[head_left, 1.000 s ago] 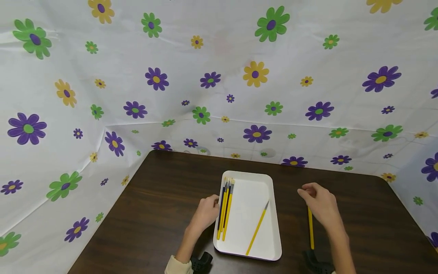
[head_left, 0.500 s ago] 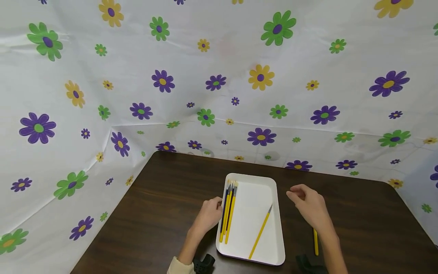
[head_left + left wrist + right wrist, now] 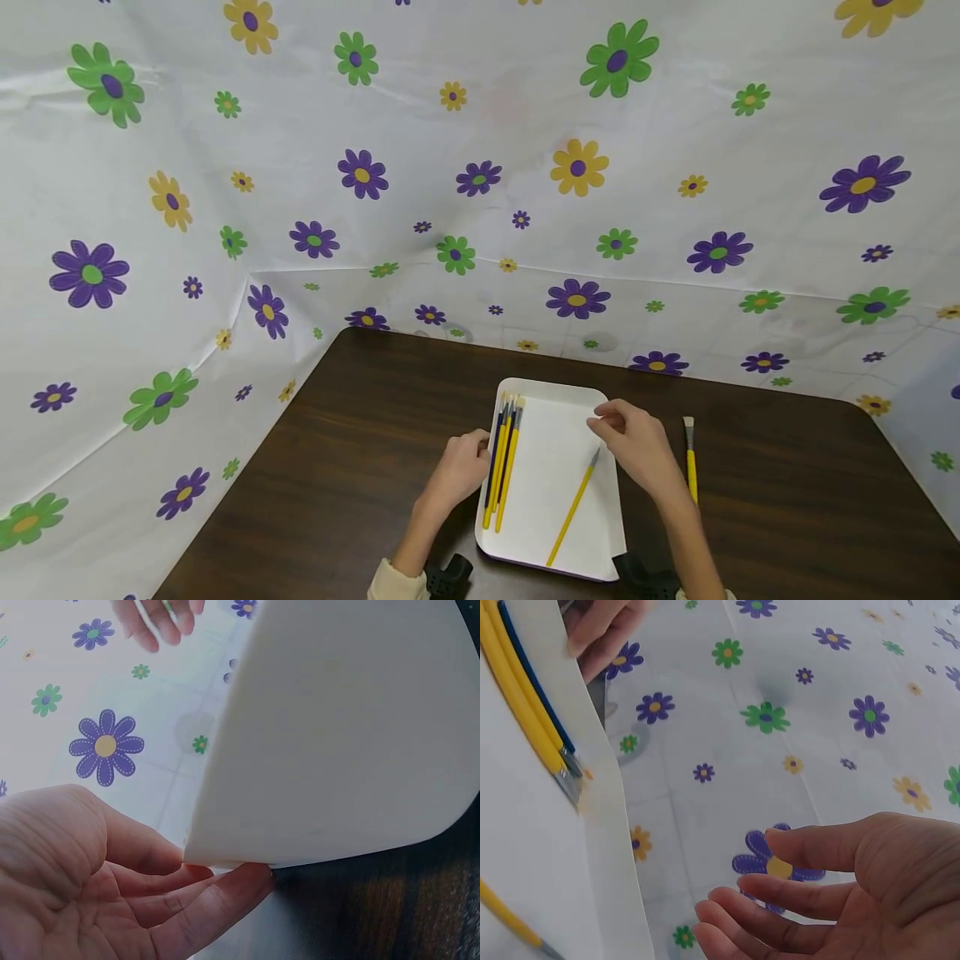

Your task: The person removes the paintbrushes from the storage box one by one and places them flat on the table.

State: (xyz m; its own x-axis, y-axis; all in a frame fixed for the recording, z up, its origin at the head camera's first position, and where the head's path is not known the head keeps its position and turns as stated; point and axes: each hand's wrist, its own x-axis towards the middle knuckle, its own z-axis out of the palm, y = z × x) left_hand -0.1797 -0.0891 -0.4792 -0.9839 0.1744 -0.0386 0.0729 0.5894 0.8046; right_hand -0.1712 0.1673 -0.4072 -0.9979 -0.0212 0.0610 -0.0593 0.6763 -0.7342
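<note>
A white tray [image 3: 551, 483] lies on the dark table, with several yellow and dark blue paintbrushes [image 3: 504, 475] bunched along its left side. One thin yellow paintbrush [image 3: 573, 507] slants across its right half. My left hand [image 3: 459, 465] pinches the tray's left rim, thumb and fingers at the edge of the tray wall [image 3: 330, 750] in the left wrist view. Above the tray's upper right edge hovers my right hand [image 3: 641, 446]. In the right wrist view, thumb and relaxed fingers of that hand [image 3: 832, 892] are apart, nothing between them.
A flat yellow paintbrush [image 3: 691, 471] lies on the table [image 3: 787, 483] right of the tray, its lower end hidden by the right forearm. Flower-printed white sheeting [image 3: 420, 125] hangs behind and beside the table. A black wrist mount [image 3: 450, 573] sits on the left wrist.
My right hand has moved left, from over the flat paintbrush to above the tray's right edge, uncovering that brush's head. The left hand stays at the tray's rim.
</note>
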